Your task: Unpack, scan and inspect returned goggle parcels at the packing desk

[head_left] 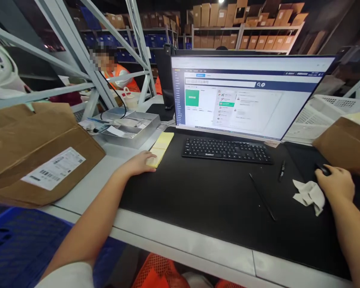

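Note:
My left hand [141, 163] rests at the near end of a yellow notepad [163, 143], its thumb and fingers closed about the pad's edge. The pad lies on the left edge of a black desk mat [198, 192]. Over on the right, my right hand [337, 182] is wrapped round a black computer mouse [324, 170], which the fingers partly hide. A crumpled white tissue [310, 195] lies just left of that hand. Between the hands, a black keyboard [228, 151] sits below a lit monitor [243, 100] showing a page with a green square.
A brown paper parcel [24, 140] with a label stands at left, above a blue crate [24, 240]. Behind it is a grey divided tray [129, 134]. A pen [282, 171] and a thin black stick [261, 197] lie on the mat. Another person [120, 76] sits beyond the metal frame.

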A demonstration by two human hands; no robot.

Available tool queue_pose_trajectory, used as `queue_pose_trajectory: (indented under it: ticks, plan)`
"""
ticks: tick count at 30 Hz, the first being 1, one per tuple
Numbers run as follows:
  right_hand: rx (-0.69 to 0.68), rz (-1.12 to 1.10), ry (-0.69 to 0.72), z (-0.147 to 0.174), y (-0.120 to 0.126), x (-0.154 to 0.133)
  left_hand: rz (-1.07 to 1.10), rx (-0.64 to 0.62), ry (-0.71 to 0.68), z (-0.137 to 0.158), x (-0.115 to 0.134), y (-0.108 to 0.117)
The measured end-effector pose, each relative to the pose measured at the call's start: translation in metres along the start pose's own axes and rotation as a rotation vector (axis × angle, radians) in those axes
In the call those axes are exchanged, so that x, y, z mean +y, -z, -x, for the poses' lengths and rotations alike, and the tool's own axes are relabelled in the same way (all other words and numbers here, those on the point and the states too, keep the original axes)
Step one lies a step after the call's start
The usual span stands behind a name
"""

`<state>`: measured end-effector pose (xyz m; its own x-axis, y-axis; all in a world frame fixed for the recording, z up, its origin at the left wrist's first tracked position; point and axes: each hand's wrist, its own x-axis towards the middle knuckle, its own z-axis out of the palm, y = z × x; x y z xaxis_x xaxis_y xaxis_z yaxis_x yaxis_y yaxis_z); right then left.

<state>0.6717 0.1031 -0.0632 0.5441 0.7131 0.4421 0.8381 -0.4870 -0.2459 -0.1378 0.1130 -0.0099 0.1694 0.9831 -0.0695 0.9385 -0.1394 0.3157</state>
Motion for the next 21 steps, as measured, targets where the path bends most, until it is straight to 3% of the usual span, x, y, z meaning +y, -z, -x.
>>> queue_pose_trajectory:
  ticks: [4,8,16,21]
  plan:
    - [-0.06,-0.009,-0.042,-0.002,-0.002,0.004,0.033,0.002,-0.028,-0.002,-0.004,-0.001]
    - [-0.013,-0.03,-0.091,-0.001,-0.003,0.005,0.125,-0.035,-0.1,-0.003,0.001,-0.001]
    - [-0.078,-0.018,-0.114,-0.001,-0.001,0.001,0.149,-0.003,-0.068,-0.005,0.008,-0.004]
    - [0.016,-0.016,-0.129,0.006,0.004,-0.008,0.062,0.166,-0.04,-0.012,0.012,-0.02]
